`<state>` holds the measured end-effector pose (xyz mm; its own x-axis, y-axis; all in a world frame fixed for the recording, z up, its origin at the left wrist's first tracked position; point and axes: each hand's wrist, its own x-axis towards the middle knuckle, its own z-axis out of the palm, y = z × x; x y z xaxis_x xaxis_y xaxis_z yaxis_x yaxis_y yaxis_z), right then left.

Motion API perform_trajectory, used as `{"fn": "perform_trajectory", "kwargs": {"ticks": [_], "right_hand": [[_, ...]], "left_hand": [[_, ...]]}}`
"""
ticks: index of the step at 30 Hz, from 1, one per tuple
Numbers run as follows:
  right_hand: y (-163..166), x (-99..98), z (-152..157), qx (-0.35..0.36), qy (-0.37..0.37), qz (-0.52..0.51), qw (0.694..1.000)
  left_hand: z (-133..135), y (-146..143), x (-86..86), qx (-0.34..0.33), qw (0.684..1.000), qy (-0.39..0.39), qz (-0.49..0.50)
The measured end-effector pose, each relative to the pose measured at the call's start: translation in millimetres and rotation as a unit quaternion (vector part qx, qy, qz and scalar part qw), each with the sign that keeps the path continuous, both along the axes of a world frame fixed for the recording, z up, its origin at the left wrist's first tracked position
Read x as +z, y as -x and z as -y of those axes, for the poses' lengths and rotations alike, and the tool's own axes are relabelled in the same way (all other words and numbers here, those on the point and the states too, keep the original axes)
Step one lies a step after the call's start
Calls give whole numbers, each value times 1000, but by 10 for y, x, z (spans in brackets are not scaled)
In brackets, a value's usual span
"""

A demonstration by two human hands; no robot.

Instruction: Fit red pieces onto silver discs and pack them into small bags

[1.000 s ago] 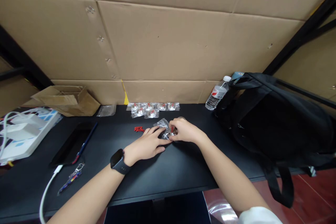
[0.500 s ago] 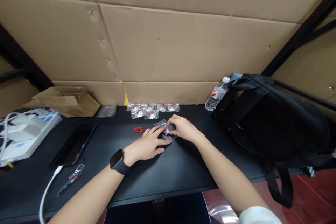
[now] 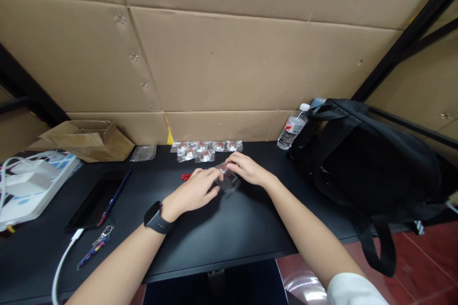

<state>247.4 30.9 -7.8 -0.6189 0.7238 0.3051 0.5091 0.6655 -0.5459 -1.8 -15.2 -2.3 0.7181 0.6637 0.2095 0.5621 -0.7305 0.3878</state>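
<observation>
A small clear plastic bag (image 3: 229, 184) is between my hands over the black desk, its lower part hanging toward me. My left hand (image 3: 193, 191), wearing a black watch, pinches its upper left edge. On the upper right edge, the fingers of my right hand (image 3: 247, 169) are closed. A bit of red and silver shows near the fingertips, mostly hidden. Just left of the bag lie some red pieces (image 3: 186, 177), partly behind my left hand. Behind it are several clear packets (image 3: 205, 155), each with a round silver item marked in red.
At left are a power strip (image 3: 43, 190), a paper bag (image 3: 95, 140), a flat clear bag stack (image 3: 143, 152), a dark tablet (image 3: 93, 198) and a keychain (image 3: 95, 250). A water bottle (image 3: 292, 127) and a black backpack (image 3: 379, 167) stand at right. Cardboard (image 3: 214, 66) walls the back.
The bag, which lay flat on the desk with the round silver item on it, is now tilted up between my fingers. My left hand has gone from spread fingers to a pinch.
</observation>
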Motion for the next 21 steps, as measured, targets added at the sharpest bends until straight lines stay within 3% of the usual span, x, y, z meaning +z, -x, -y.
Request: {"fn": "perform_trajectory", "kwargs": {"ticks": [9,15,21], "right_hand": [[-67,-149,-91,22,48,16,998],[-98,-120,-111,-5,62,-39,997],[-44,-180,-132,-42,212,-135,967]], "left_hand": [[-86,-103,-204,84,995,-60,9],[-216,-27,-241,156,982,33,97],[-277,-10,-303,245,940,140,191]]}}
